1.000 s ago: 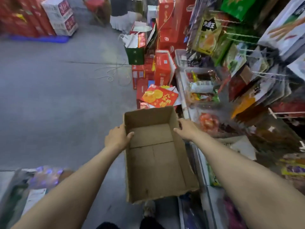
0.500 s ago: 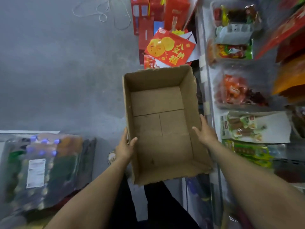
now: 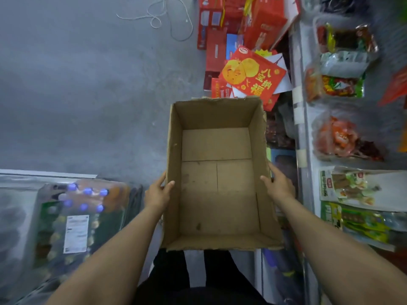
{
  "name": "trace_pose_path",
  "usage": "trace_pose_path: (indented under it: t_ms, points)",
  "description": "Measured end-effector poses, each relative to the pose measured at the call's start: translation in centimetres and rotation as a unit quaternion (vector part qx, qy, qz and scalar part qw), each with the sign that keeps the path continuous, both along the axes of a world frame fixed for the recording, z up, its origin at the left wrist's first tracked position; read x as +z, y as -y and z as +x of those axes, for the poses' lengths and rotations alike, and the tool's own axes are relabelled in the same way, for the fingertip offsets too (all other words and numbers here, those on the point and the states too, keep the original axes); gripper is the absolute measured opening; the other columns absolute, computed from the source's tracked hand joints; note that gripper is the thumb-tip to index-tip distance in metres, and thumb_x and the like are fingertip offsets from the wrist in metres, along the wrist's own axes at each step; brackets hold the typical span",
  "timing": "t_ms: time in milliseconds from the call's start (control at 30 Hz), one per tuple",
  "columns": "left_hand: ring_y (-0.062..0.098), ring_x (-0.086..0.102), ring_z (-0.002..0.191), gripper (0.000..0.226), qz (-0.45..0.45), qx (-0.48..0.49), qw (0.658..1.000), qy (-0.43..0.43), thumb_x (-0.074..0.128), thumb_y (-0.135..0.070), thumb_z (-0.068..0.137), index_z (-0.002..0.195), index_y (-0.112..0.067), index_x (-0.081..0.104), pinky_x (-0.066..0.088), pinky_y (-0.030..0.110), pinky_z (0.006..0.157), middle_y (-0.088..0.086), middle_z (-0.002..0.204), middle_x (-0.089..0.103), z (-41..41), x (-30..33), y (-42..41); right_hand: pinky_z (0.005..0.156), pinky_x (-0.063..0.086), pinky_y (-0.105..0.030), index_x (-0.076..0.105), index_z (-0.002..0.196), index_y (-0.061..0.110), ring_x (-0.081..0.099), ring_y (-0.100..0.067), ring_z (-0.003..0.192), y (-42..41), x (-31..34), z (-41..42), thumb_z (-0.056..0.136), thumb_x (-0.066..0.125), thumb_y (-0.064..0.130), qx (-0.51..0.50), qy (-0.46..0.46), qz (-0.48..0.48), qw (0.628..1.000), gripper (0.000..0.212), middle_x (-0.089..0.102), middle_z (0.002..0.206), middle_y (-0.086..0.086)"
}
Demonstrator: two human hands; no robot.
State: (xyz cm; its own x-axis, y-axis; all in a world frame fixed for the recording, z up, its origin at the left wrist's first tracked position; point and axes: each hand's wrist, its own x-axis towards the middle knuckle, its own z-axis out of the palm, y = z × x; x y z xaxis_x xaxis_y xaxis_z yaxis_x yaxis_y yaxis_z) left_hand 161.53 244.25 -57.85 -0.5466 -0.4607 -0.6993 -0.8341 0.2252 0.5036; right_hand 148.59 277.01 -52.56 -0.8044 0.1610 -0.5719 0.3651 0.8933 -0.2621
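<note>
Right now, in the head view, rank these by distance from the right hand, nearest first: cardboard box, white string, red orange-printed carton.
1. Cardboard box: the right hand grips its right wall.
2. Red orange-printed carton: on the floor beyond the box.
3. White string: far floor, upper left.

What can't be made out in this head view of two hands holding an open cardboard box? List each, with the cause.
All head view.
Left hand: lower fingers hidden under its own back.
Cardboard box underside: hidden by the box itself.
Label on the wrapped bottle pack: blurred, print too small.
Snack packets on the shelf: blurred, some cut off by the right edge.
</note>
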Motion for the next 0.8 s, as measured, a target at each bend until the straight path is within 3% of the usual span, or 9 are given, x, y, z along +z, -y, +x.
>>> trace_pose_path:
  t_ms: [67,133,267,333,433,600,667,733,800]
  points:
    - [0.030,0.064,0.105,0.053,-0.003,-0.005,1.000,-0.005,0.057,-0.050,0.092,0.142,-0.037,0.045,0.052,0.047,0.092,0.010,0.116,0.070,-0.2,0.1,3.6,0.070,0.045,-0.034,0.030,0.147,0.049,0.062,-0.027,0.087,3.0,0.6,-0.3,0.099,0.054,0.037,0.010,-0.005,-0.005,1.000,0.056,0.064,0.091,-0.006]
    - [0.031,0.064,0.107,0.053,-0.010,-0.006,1.000,-0.009,0.057,-0.051,0.091,0.141,-0.037,0.047,0.052,0.046,0.093,0.009,0.114,0.071,-0.3,0.4,7.2,0.064,0.038,-0.031,0.030,0.148,0.049,0.059,-0.025,0.082,6.1,0.8,-1.0,0.099,0.053,0.038,0.022,-0.006,-0.010,1.000,0.055,0.060,0.089,-0.004]
    - [0.029,0.065,0.106,0.050,-0.023,0.026,0.998,-0.051,0.058,-0.050,0.090,0.138,-0.040,0.049,0.052,0.044,0.093,0.007,0.114,0.071,-0.9,2.3,13.5,0.071,0.046,-0.034,0.036,0.144,0.053,0.063,-0.028,0.088,11.9,1.4,-3.2,0.097,0.055,0.039,0.035,-0.026,-0.057,0.997,0.053,0.068,0.094,-0.002]
    - [0.029,0.065,0.106,0.048,-0.041,0.040,0.996,-0.069,0.060,-0.046,0.091,0.137,-0.038,0.051,0.051,0.042,0.092,0.007,0.113,0.071,-1.8,3.3,16.3,0.085,0.052,-0.039,0.038,0.141,0.056,0.065,-0.028,0.104,14.7,2.0,-5.1,0.094,0.058,0.040,0.051,-0.036,-0.102,0.993,0.054,0.070,0.111,0.004]
    - [0.028,0.065,0.107,0.050,-0.071,0.062,0.991,-0.091,0.061,-0.047,0.090,0.138,-0.036,0.051,0.051,0.041,0.092,0.007,0.112,0.072,-4.3,5.1,20.5,0.099,0.049,-0.040,0.038,0.142,0.054,0.059,-0.025,0.121,19.1,3.6,-9.0,0.093,0.060,0.035,0.075,-0.053,-0.138,0.986,0.057,0.062,0.132,0.009]
    - [0.029,0.067,0.103,0.063,-0.077,0.103,0.985,-0.116,0.058,-0.068,0.076,0.134,-0.045,0.049,0.053,0.043,0.090,0.004,0.104,0.074,-9.4,7.3,27.6,0.098,0.043,-0.033,0.038,0.146,0.045,0.053,-0.030,0.126,26.5,6.6,-15.6,0.095,0.060,0.032,0.117,-0.089,-0.156,0.977,0.057,0.056,0.140,0.001]
    - [0.029,0.066,0.105,0.063,-0.085,0.115,0.982,-0.126,0.060,-0.064,0.078,0.136,-0.042,0.049,0.053,0.046,0.092,0.004,0.108,0.073,-12.1,8.3,30.0,0.098,0.043,-0.031,0.040,0.148,0.039,0.051,-0.026,0.128,29.1,7.2,-18.6,0.096,0.061,0.024,0.122,-0.097,-0.192,0.969,0.057,0.055,0.137,0.004]
    - [0.029,0.064,0.109,0.057,-0.097,0.123,0.979,-0.130,0.063,-0.054,0.086,0.138,-0.035,0.051,0.051,0.047,0.094,0.006,0.113,0.071,-15.3,9.4,32.1,0.096,0.046,-0.032,0.041,0.146,0.040,0.056,-0.024,0.123,31.6,7.4,-22.1,0.095,0.063,0.026,0.131,-0.103,-0.208,0.964,0.058,0.059,0.136,0.004]
    - [0.029,0.063,0.111,0.060,-0.093,0.132,0.976,-0.144,0.063,-0.057,0.083,0.138,-0.034,0.051,0.052,0.047,0.094,0.006,0.120,0.068,-18.9,10.2,34.4,0.096,0.045,-0.028,0.043,0.144,0.042,0.057,-0.022,0.122,34.2,7.2,-26.5,0.093,0.065,0.024,0.135,-0.099,-0.237,0.957,0.059,0.059,0.137,0.004]
